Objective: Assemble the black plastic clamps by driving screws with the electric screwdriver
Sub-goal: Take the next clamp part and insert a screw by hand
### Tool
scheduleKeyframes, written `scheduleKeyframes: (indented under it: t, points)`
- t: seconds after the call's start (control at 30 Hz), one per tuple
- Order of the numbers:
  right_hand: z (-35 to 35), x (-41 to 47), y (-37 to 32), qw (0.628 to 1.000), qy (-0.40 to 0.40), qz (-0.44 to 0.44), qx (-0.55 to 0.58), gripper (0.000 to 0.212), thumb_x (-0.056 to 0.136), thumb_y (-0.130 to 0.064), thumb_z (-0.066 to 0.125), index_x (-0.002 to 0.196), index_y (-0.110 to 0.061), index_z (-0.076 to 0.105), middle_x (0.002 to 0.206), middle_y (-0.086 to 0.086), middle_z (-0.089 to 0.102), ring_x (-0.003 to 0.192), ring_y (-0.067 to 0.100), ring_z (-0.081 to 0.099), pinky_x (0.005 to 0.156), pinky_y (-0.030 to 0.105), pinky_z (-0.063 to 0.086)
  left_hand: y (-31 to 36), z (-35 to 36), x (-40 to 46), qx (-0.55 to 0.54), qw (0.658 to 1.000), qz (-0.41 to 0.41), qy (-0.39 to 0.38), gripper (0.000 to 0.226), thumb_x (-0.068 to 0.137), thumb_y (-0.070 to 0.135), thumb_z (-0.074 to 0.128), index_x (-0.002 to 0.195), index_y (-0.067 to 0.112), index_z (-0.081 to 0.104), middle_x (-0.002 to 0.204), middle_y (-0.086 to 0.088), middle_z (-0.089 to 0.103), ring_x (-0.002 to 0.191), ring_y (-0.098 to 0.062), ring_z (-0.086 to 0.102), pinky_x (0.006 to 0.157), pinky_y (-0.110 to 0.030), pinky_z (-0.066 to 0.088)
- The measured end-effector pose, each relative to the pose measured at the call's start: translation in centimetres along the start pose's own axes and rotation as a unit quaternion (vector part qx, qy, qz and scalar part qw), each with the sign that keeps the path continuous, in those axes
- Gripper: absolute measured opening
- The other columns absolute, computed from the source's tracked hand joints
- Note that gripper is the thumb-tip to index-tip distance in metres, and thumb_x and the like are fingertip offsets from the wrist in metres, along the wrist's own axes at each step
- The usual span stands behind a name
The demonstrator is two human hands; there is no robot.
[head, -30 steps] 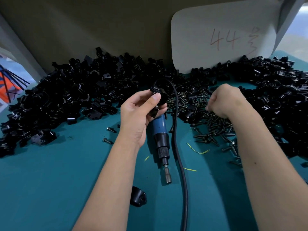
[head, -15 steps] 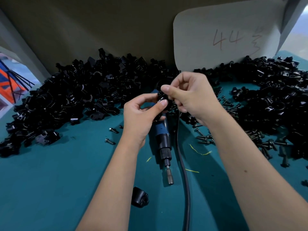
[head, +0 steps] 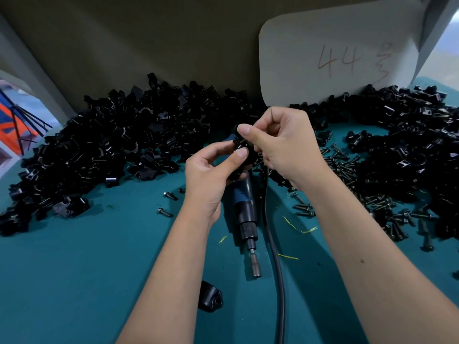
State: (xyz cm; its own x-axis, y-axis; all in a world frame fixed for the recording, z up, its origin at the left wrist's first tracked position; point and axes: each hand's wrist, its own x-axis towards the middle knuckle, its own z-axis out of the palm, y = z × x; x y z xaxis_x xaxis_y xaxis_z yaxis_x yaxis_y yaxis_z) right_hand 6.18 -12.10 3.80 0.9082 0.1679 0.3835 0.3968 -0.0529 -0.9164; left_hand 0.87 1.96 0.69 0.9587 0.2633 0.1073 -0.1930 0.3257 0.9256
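My left hand (head: 211, 175) pinches a small black plastic clamp (head: 239, 145) between thumb and fingers, above the table's middle. My right hand (head: 280, 142) meets it from the right, its thumb and forefinger pinching at the clamp's top; a screw there is too hidden to make out. The blue and black electric screwdriver (head: 244, 212) lies on the teal table (head: 74, 281) beneath my hands, bit pointing toward me. Its black cable (head: 275, 256) runs down toward the near edge.
Large heaps of black clamp parts lie at the left (head: 99, 150) and right (head: 409, 135). Several loose screws (head: 347, 175) are scattered right of centre, a few (head: 164, 212) at the left. One black clamp piece (head: 211, 296) sits near me. A white card (head: 335, 58) leans on the back wall.
My right hand left the screw pile and came to the clamp held in my left hand, where it now pinches at its top. The screwdriver has not moved.
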Motion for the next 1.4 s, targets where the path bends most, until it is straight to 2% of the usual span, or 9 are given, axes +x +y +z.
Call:
scheduleKeyframes:
  t: [0.4, 0.57, 0.63, 0.7, 0.77, 0.9, 1.0, 1.2, 1.4]
  points:
    - [-0.1, -0.1, -0.7, 0.994, -0.026, -0.043, -0.101, 0.034, 0.094, -0.031, 0.076, 0.067, -0.014, 0.066, 0.057, -0.002, 0.064, 0.049, 0.003, 0.049, 0.052, 0.021, 0.041, 0.1, -0.1, -0.1, 0.002, 1.0, -0.008, 0.024, 0.021, 0.085, 0.004, 0.078, 0.105, 0.004, 0.073, 0.106, -0.023, 0.073, 0.079, -0.024, 0.076, 0.063, -0.026, 0.057]
    - [-2.2, 0.0, -0.3, 0.995, -0.078, 0.001, -0.057, 0.024, 0.102, -0.035, 0.064, 0.091, -0.023, 0.081, 0.069, -0.001, 0.068, 0.051, 0.01, 0.053, 0.045, 0.015, 0.039, 0.4, 0.5, -0.1, -0.035, 0.999, -0.017, 0.034, 0.031, 0.077, 0.013, 0.079, 0.105, 0.003, 0.071, 0.093, -0.01, 0.075, 0.071, -0.019, 0.075, 0.059, -0.022, 0.056]
    - [-4.7, 0.6, 0.6, 0.992, -0.012, 0.006, -0.126, 0.021, 0.102, -0.037, 0.063, 0.096, -0.029, 0.081, 0.071, -0.006, 0.071, 0.054, 0.007, 0.057, 0.049, 0.017, 0.045, 0.7, 0.8, -0.2, -0.064, 0.997, -0.028, 0.016, 0.028, 0.073, 0.017, 0.079, 0.098, 0.008, 0.073, 0.09, -0.008, 0.076, 0.072, -0.021, 0.075, 0.059, -0.021, 0.057]
    - [-7.3, 0.8, 1.8, 0.947, 0.05, 0.03, -0.317, 0.013, 0.099, -0.027, 0.068, 0.097, -0.031, 0.08, 0.076, -0.012, 0.072, 0.068, 0.008, 0.065, 0.07, 0.026, 0.057, 0.9, 0.9, -0.3, -0.091, 0.995, -0.039, -0.017, 0.014, 0.076, 0.018, 0.078, 0.089, 0.014, 0.076, 0.093, -0.008, 0.077, 0.077, -0.023, 0.076, 0.061, -0.021, 0.057]
    - [-8.3, 0.4, 2.9, 0.886, 0.015, 0.101, -0.453, 0.02, 0.097, -0.015, 0.07, 0.108, -0.028, 0.08, 0.1, -0.002, 0.077, 0.095, 0.021, 0.07, 0.091, 0.034, 0.057, 0.9, 1.0, -0.4, -0.106, 0.992, -0.053, -0.039, 0.008, 0.078, 0.02, 0.077, 0.087, 0.018, 0.075, 0.095, -0.006, 0.077, 0.08, -0.023, 0.076, 0.062, -0.02, 0.057]
    - [-7.5, 0.2, 3.6, 0.871, -0.025, 0.146, -0.469, 0.016, 0.092, -0.008, 0.073, 0.086, -0.023, 0.077, 0.1, 0.006, 0.076, 0.098, 0.029, 0.069, 0.089, 0.037, 0.058, 1.0, 0.9, -0.3, -0.097, 0.992, -0.068, -0.04, 0.014, 0.079, 0.023, 0.078, 0.09, 0.017, 0.07, 0.088, -0.003, 0.076, 0.08, -0.023, 0.076, 0.061, -0.019, 0.056]
    - [-7.2, 0.5, 3.7, 0.883, 0.001, 0.161, -0.442, 0.022, 0.088, -0.005, 0.075, 0.072, -0.02, 0.077, 0.082, 0.005, 0.074, 0.077, 0.023, 0.068, 0.076, 0.03, 0.056, 0.9, 0.5, -0.2, -0.091, 0.993, -0.077, -0.025, 0.007, 0.091, 0.016, 0.073, 0.095, 0.01, 0.07, 0.087, -0.005, 0.075, 0.081, -0.024, 0.076, 0.063, -0.019, 0.057]
    - [-7.0, 0.8, 2.4, 0.937, 0.099, 0.101, -0.319, 0.003, 0.089, -0.02, 0.081, 0.09, -0.022, 0.084, 0.073, -0.002, 0.072, 0.063, 0.002, 0.06, 0.063, 0.015, 0.047, 0.9, 0.3, 0.1, -0.106, 0.99, -0.088, -0.016, 0.024, 0.084, 0.009, 0.076, 0.104, 0.004, 0.065, 0.096, -0.011, 0.072, 0.074, -0.016, 0.072, 0.064, -0.018, 0.057]
    - [-2.6, 0.4, 0.3, 0.996, 0.03, 0.058, 0.058, 0.009, 0.087, -0.008, 0.081, 0.093, -0.014, 0.077, 0.077, 0.006, 0.078, 0.062, 0.013, 0.068, 0.051, 0.021, 0.048, 0.9, 0.6, 0.0, -0.115, 0.99, -0.078, -0.029, 0.033, 0.07, 0.011, 0.081, 0.099, 0.006, 0.065, 0.088, -0.005, 0.072, 0.07, -0.011, 0.068, 0.066, -0.017, 0.057]
